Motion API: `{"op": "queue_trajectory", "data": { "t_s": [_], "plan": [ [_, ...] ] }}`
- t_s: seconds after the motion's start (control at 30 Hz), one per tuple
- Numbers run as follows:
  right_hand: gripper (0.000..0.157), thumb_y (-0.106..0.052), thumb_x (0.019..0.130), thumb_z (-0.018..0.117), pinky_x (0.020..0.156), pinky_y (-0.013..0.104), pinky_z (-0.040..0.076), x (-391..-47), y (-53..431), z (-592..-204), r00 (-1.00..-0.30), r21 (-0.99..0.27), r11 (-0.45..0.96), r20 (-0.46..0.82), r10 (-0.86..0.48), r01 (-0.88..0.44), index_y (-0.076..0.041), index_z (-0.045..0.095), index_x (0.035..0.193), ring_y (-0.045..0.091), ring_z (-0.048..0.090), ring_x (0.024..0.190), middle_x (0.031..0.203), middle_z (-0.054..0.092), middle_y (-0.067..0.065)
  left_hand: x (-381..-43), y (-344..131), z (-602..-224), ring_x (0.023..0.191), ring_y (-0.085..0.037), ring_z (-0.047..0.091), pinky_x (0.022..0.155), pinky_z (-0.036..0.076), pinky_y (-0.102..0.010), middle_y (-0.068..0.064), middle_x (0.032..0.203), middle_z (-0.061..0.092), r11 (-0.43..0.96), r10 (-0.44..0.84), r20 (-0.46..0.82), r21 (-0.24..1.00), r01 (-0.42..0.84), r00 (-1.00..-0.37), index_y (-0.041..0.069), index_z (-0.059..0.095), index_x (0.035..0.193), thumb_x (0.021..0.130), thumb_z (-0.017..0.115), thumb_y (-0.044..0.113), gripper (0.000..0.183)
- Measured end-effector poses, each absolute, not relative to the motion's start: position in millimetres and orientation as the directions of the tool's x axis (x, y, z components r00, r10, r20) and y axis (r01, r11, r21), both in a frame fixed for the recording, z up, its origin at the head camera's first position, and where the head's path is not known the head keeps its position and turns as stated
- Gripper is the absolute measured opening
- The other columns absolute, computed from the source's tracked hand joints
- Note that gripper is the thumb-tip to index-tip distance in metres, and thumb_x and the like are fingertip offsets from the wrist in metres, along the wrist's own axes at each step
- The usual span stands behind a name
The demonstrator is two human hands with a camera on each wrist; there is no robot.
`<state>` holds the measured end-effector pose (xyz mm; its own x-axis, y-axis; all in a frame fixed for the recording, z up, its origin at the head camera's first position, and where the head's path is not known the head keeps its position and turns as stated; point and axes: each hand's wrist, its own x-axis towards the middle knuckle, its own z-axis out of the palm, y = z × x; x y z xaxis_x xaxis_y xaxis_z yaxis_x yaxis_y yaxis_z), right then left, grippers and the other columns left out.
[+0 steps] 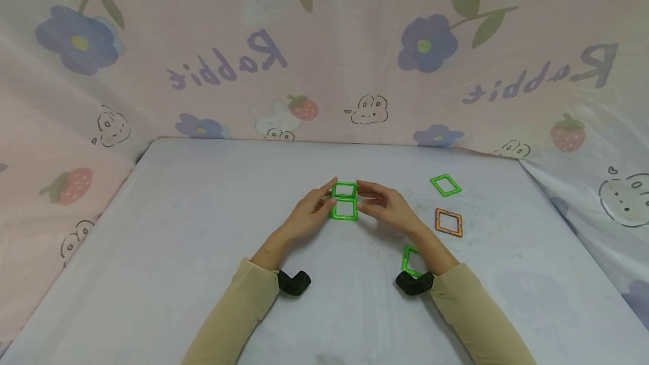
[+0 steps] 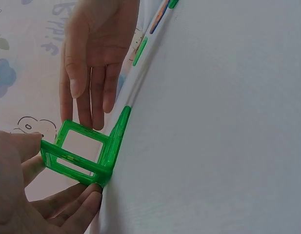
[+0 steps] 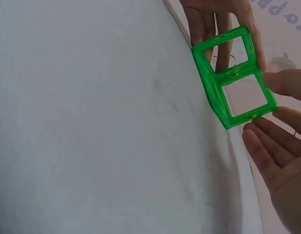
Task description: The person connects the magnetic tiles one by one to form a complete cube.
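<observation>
Several green square magnetic tiles [image 1: 345, 198], open frames joined edge to edge, stand on the table between the two hands. My left hand [image 1: 306, 213] holds them from the left, its thumb by the near tile and its fingers at the side and back. In the left wrist view the joined tiles [image 2: 77, 159] meet at angles, and fingertips touch a corner. On the other side is my right hand [image 1: 387, 207], its fairly straight fingers touching the right edge. The right wrist view shows two square openings in the tiles [image 3: 235, 73] and fingertips around one corner.
To the right lie a green tile frame [image 1: 453, 182] at the back and an orange tile frame [image 1: 437, 221] nearer. Another green tile frame [image 1: 405, 258] is partly hidden by the right wrist. Patterned cloth [image 1: 324, 72] rises behind the white table [image 1: 203, 230].
</observation>
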<state>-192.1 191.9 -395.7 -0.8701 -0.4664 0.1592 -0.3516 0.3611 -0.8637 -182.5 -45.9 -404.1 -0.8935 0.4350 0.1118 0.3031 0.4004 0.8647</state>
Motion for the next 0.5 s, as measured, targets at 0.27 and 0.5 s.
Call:
{"op": "queue_trajectory", "data": {
  "t_s": [0.27,0.5],
  "plan": [
    [0.057,-0.008,0.09,0.065,0.099,0.046,0.046,-189.9,193.6,-395.9,-0.88,-0.847,0.397,0.158,-0.448,-0.354,0.003,0.043,0.141,0.037,0.054,0.122,0.134,0.054,0.024,-182.4,-45.1,-404.1,0.113,-0.033,0.057,0.099,0.045,-0.046,-0.019,0.136,0.05,0.416,0.434,0.121,0.852,0.318,-0.893,0.014,0.03,0.152,0.103,0.045,0.023,0.052],
    [0.057,-0.01,0.09,0.066,0.101,0.047,0.044,-187.7,200.0,-396.3,-0.887,-0.849,0.411,0.133,-0.442,-0.332,0.002,0.043,0.141,0.037,0.053,0.124,0.134,0.053,0.024,-182.2,-45.9,-404.6,0.113,-0.033,0.058,0.098,0.045,-0.046,-0.019,0.136,0.05,0.418,0.424,0.135,0.848,0.326,-0.896,0.015,0.03,0.151,0.102,0.046,0.023,0.052]
  ]
}}
